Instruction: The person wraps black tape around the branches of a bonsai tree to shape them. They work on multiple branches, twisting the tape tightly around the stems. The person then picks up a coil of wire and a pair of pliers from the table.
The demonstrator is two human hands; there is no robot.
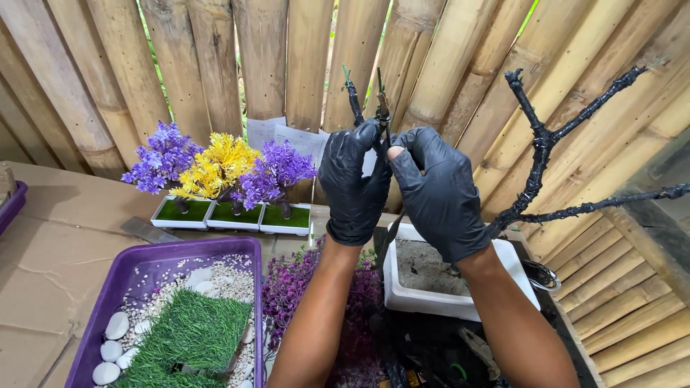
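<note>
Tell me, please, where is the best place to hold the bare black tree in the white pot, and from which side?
Probably the lower trunk of the black tree, below where the branches fork. It is one thick stem leaning up from the white pot; the branches above are thin and spread wide. Come from the right, since the left hand and right hand are on the other side, pinching a twig.

craft workshop: bamboo wall, finished mini trees, purple tray of pebbles, cardboard-covered bench.
</note>
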